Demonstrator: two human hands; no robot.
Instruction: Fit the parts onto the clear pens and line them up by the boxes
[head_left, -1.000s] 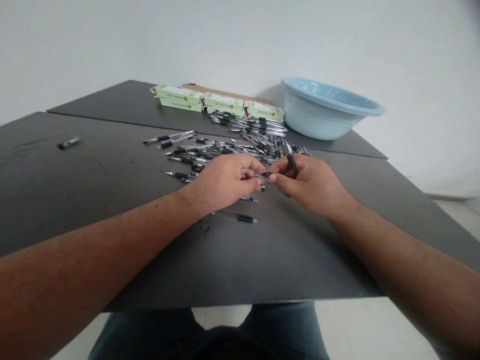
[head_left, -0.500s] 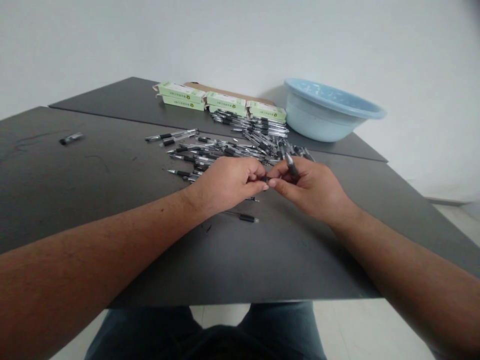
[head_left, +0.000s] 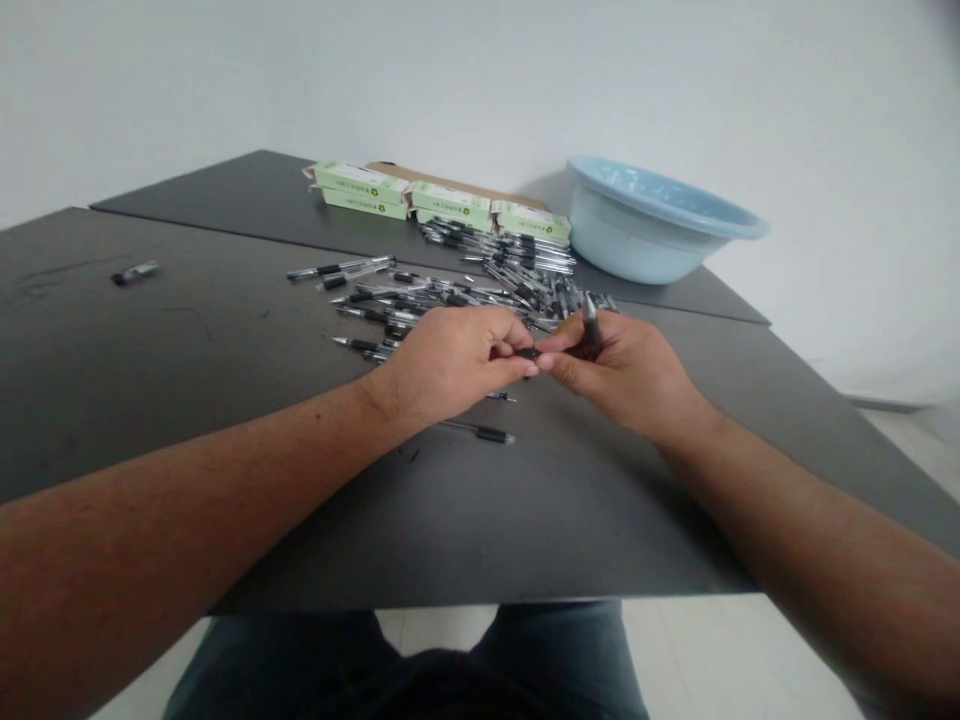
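My left hand is closed, thumb and forefinger pinching a small black piece that my fingers mostly cover. At the other side of this piece, my right hand meets it with thumb and fingertip. A pen with a dark grip also sticks up out of my right hand, held among the fingers. Just behind both hands spreads a pile of clear pens with black grips. Nearer to me, below my left hand, lies a thin pen part with a black grip.
Green and white boxes stand in a row at the back, some stacked. A light blue basin is to their right, by the wall. One short clear and black piece lies far left on the dark table.
Both hands stay joined at the small black piece. The pen in my right hand has tipped more upright and shifted slightly right. The view has moved a little.
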